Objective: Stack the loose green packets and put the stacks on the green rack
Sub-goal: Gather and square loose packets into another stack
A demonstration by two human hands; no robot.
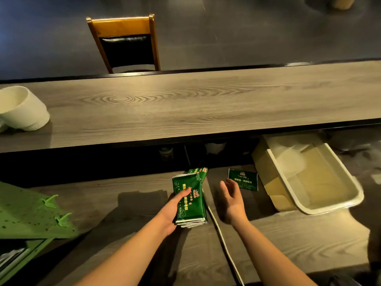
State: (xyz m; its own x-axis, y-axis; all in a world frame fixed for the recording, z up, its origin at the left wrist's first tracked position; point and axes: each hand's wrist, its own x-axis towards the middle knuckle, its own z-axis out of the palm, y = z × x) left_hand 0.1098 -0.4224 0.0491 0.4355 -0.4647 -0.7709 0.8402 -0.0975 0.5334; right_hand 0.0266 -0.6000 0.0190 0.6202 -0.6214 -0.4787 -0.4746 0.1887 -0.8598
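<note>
Both forearms enter from the lower edge of the view. Left hand [175, 205] grasps the stack of green packets [190, 201], thumb curled over the top face, fingers beneath; the stack is held just above the lower wooden counter [288, 240]. More green packets [201, 171] lie behind the stack, partly hidden by it. Right hand [232, 196] is released, fingers straight, palm turned toward the stack, just beside it and holding nothing. One loose green packet [243, 179] lies flat on the counter beyond the right hand, on the far side from the stack. A white cable [222, 240] runs along the counter beside the stack. A cream plastic tub [329, 203] sits tilted, well right of the stack. The green rack [31, 213] lies well left of the stack. Above the stack spans the upper wooden counter [185, 108], with a white bowl [20, 109] at its left end and a wooden chair [125, 42] behind it.
</note>
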